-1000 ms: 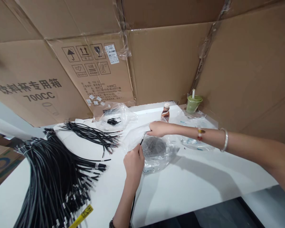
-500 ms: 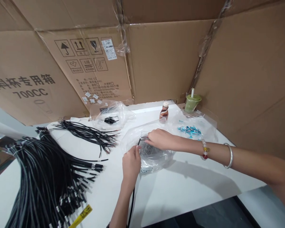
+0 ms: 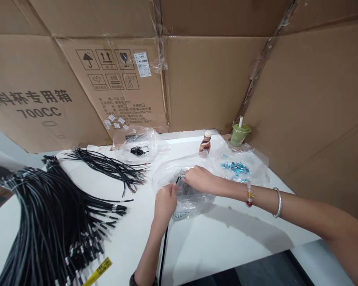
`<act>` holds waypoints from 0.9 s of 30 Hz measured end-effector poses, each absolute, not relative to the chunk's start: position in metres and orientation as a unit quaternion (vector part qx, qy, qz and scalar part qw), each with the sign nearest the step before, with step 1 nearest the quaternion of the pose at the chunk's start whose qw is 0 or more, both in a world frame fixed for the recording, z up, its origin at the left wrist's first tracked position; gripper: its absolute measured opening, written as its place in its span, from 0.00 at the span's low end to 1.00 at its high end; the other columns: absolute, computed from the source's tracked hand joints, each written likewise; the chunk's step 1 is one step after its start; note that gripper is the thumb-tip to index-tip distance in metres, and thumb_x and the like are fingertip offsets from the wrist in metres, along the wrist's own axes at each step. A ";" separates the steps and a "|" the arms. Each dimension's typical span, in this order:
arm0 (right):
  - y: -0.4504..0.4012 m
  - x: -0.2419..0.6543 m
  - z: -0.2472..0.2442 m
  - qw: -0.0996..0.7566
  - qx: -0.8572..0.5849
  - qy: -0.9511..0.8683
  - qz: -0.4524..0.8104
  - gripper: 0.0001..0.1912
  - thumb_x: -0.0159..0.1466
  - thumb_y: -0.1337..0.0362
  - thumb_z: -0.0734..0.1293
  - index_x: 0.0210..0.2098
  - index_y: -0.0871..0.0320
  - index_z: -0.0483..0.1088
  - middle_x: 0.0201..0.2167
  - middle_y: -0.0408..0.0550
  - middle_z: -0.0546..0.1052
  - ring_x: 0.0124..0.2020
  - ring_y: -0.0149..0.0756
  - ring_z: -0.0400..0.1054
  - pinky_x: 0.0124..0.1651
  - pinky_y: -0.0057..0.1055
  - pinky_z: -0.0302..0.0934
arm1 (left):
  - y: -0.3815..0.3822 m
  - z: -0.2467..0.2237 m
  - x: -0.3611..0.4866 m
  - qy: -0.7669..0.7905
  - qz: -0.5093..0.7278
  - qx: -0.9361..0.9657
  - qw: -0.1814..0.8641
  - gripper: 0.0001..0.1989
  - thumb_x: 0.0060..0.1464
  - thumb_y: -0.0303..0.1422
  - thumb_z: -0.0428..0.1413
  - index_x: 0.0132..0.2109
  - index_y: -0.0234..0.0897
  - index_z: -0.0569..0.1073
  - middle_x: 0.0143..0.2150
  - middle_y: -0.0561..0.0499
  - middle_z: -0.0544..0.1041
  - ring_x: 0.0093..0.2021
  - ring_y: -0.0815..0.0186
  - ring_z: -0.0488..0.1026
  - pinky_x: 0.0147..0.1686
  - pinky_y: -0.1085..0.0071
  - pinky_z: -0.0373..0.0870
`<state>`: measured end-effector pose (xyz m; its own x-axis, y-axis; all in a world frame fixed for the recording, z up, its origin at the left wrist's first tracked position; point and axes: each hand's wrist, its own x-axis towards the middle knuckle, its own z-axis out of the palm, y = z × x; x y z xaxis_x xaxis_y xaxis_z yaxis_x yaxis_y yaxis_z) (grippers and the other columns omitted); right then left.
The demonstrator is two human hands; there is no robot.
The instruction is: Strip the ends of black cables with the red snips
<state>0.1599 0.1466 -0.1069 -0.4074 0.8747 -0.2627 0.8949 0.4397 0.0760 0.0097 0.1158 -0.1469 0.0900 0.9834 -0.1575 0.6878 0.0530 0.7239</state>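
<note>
A black cable (image 3: 164, 254) runs up from the table's front edge into my left hand (image 3: 164, 204), which is closed on it. The cable's end pokes out above my thumb, tilted to the right. Close by, my right hand (image 3: 199, 178) pinches a small shiny metallic piece (image 3: 181, 174) right at that end; its exact kind is too small to tell. Both hands are over an open clear plastic bag (image 3: 186, 210) holding a heap of small grey metal parts (image 3: 184, 189), partly hidden by my right hand.
A large bundle of black cables (image 3: 47, 214) lies on the left, with shorter black wires (image 3: 107, 165) behind it. Farther back are a bag with black pieces (image 3: 139, 151), a brown bottle (image 3: 205, 143), blue pieces (image 3: 235, 167) on plastic and a green cup (image 3: 239, 135). Cardboard (image 3: 209, 83) walls the back.
The cable's end now leans more to the right and sits closer to my right fingers. My hands have otherwise hardly moved, and the view has shifted a little.
</note>
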 end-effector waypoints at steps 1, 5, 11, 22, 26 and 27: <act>0.147 0.161 -0.109 0.135 0.526 0.839 -0.039 0.12 0.68 0.59 0.63 0.41 0.63 0.71 0.39 0.48 0.76 0.41 0.35 0.72 0.46 0.39 0.68 | 0.116 -0.147 0.012 0.640 0.212 0.656 0.339 0.14 0.62 0.40 0.52 0.40 0.32 0.74 0.37 0.50 0.76 0.39 0.65 0.75 0.45 0.60 0.72; 0.149 0.164 -0.116 0.137 0.521 0.841 -0.048 0.11 0.67 0.60 0.64 0.41 0.63 0.71 0.40 0.49 0.76 0.42 0.36 0.72 0.47 0.40 0.67 | 0.116 -0.146 0.018 0.647 0.210 0.653 0.333 0.13 0.61 0.39 0.53 0.39 0.32 0.74 0.38 0.49 0.76 0.41 0.64 0.74 0.47 0.59 0.71; 0.138 0.171 -0.109 0.094 0.561 0.821 -0.047 0.12 0.68 0.59 0.63 0.40 0.62 0.72 0.39 0.48 0.76 0.41 0.35 0.72 0.48 0.40 0.66 | 0.120 -0.147 0.011 0.629 0.266 0.591 0.429 0.15 0.62 0.40 0.51 0.38 0.32 0.72 0.31 0.53 0.73 0.28 0.71 0.71 0.32 0.69 0.72; 0.116 0.179 -0.121 -0.072 0.605 0.785 -0.111 0.23 0.72 0.52 0.50 0.42 0.60 0.70 0.39 0.53 0.77 0.41 0.39 0.71 0.40 0.30 0.59 | 0.112 -0.165 -0.001 0.435 0.369 0.302 0.764 0.14 0.64 0.39 0.50 0.38 0.31 0.70 0.17 0.65 0.55 0.12 0.81 0.44 0.10 0.82 0.46; 0.119 0.175 -0.128 -0.079 0.598 0.786 -0.136 0.22 0.71 0.51 0.52 0.40 0.60 0.71 0.37 0.53 0.77 0.39 0.40 0.71 0.38 0.29 0.57 | 0.110 -0.164 -0.005 0.370 0.375 0.221 0.821 0.12 0.63 0.37 0.52 0.36 0.31 0.70 0.17 0.65 0.56 0.11 0.81 0.45 0.10 0.82 0.47; 0.119 0.174 -0.128 -0.078 0.598 0.786 -0.138 0.22 0.70 0.51 0.53 0.40 0.60 0.71 0.37 0.53 0.77 0.39 0.40 0.71 0.38 0.30 0.57 | 0.110 -0.165 -0.006 0.357 0.376 0.207 0.829 0.12 0.63 0.36 0.52 0.36 0.31 0.70 0.17 0.65 0.56 0.11 0.81 0.45 0.10 0.82 0.47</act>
<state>0.1745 0.1192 -0.1283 -0.2737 0.9609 -0.0423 0.9177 0.2478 -0.3105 -0.0057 0.1100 -0.1649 0.4613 0.7719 -0.4375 -0.4763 0.6315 0.6118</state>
